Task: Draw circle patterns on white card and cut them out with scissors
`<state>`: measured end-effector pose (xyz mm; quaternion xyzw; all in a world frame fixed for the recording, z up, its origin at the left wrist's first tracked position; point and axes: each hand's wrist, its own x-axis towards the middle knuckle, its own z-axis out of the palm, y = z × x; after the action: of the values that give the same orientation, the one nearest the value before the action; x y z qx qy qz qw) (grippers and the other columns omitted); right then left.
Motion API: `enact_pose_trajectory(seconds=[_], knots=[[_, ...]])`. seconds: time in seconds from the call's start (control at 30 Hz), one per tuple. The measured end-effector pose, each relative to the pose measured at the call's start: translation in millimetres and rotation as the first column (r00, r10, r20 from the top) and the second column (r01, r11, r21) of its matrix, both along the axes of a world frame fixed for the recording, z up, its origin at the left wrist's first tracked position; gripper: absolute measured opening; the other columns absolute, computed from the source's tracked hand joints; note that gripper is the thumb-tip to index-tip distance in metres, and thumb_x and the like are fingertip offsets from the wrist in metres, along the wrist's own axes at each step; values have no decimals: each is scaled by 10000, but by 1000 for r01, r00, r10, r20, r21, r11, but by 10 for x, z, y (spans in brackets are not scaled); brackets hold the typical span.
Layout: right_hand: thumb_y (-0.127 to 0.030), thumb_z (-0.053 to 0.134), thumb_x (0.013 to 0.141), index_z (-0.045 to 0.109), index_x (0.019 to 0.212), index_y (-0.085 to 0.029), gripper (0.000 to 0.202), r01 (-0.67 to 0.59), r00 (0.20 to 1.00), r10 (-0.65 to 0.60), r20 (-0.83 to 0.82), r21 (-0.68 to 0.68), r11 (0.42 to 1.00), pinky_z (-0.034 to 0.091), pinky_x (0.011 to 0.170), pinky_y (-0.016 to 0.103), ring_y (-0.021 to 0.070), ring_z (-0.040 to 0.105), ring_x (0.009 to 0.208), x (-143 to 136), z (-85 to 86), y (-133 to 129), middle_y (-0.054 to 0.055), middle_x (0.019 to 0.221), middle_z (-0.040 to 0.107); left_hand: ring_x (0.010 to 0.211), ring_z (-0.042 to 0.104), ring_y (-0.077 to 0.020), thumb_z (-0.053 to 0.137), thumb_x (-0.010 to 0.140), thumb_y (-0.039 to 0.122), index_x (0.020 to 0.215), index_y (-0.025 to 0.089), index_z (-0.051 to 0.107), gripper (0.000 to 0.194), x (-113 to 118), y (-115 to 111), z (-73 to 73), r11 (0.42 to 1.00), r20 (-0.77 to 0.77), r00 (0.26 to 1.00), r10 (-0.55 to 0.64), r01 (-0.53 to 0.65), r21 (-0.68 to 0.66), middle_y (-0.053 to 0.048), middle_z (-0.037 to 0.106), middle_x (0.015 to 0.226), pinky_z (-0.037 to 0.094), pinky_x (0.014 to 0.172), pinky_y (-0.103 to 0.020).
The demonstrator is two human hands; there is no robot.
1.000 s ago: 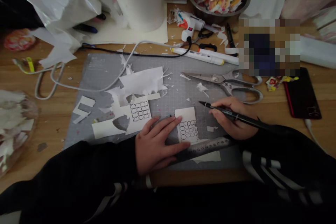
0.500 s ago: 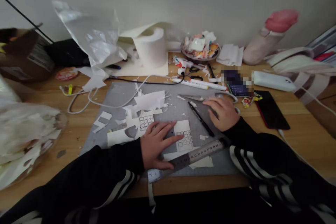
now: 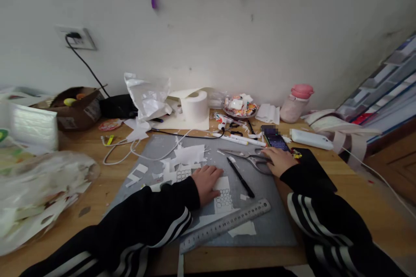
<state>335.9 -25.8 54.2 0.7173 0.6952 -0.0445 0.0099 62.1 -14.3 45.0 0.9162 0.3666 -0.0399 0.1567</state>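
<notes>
card (image 3: 224,201) touching left hand (image 3: 208,182), fingers spread; right hand (image 3: 280,161) crosses mat (image 3: 272,227) edge, grip unclear.

The left hand (image 3: 207,184) rests palm down beside a patterned white card (image 3: 223,201) on the gray cutting mat (image 3: 276,225). The right hand (image 3: 280,161) is by the scissors (image 3: 238,154) and a lit phone (image 3: 275,140). Between the hands lies a black pen (image 3: 240,178); nearer, a metal ruler (image 3: 225,225) slants across the mat. A paper roll (image 3: 195,110) stands on the far tabletop (image 3: 357,186).

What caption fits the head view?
Left hand at a patterned card, right hand by a lit phone, black pen on the mat.
</notes>
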Motion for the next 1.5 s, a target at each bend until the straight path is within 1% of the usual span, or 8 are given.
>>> enact_pose_trajectory(seconds=[0.1,0.27,0.53,0.8,0.97,1.07,1.2,1.5], knots=[[-108,634,645,642,1104,-157,461,9,1000,-9,8,-20,1000,456,868,414,324,608,1062,22,-28,60,168,1183,633,1057,568,-307,732,705,299,1129,157,560,480,109,62,20,999,-51,998,26,-28,-35,-135,606,1138,465,876,-420],[-160,644,620,668,939,-177,320,6,999,-6,-36,4,1000,463,846,327,264,634,980,-3,-63,105,119,1040,677,970,599,-298,758,617,249,896,169,586,338,183,126,40,996,-72,997,32,-38,-76,-104,635,1007,472,799,-362],[-191,619,625,625,811,-185,186,88,988,-72,-136,111,990,466,816,329,259,626,950,-71,-24,15,99,974,666,720,602,-177,526,632,103,749,208,510,158,136,117,10,996,26,1000,-9,11,-84,-1,614,740,414,595,-243],[-195,651,596,644,798,-185,202,96,977,-69,-200,128,987,501,731,327,231,655,827,-180,-143,-22,78,905,690,799,635,-202,405,667,34,852,204,492,266,-57,359,95,987,171,983,64,-87,132,-45,638,843,471,684,-280],[-169,596,670,642,981,-193,315,70,970,-16,-242,216,974,495,827,332,221,662,895,111,-128,56,59,912,716,815,654,-179,388,713,35,886,201,510,269,-143,395,107,970,270,962,40,-103,222,-36,648,875,487,722,-248],[-102,402,778,589,1089,-177,371,162,970,-86,-226,340,926,423,945,388,236,600,1063,395,-55,170,105,1049,697,823,663,-172,438,770,75,945,183,534,226,-111,354,26,965,299,954,27,-103,242,-42,661,922,499,725,-244],[-25,345,732,552,1110,-147,448,272,959,-209,-190,415,868,350,966,470,290,527,1159,661,-23,299,153,1124,665,891,659,-188,483,875,175,1103,141,523,234,-88,335,-84,963,332,943,25,-112,246,-90,656,1061,523,793,-328],[13,369,669,575,979,-208,434,265,964,-234,-124,425,865,266,967,511,281,487,1202,733,-271,433,127,1131,667,939,661,-197,474,892,209,1171,147,492,286,-128,394,-92,964,352,936,26,-117,239,-110,654,1106,524,841,-356]])
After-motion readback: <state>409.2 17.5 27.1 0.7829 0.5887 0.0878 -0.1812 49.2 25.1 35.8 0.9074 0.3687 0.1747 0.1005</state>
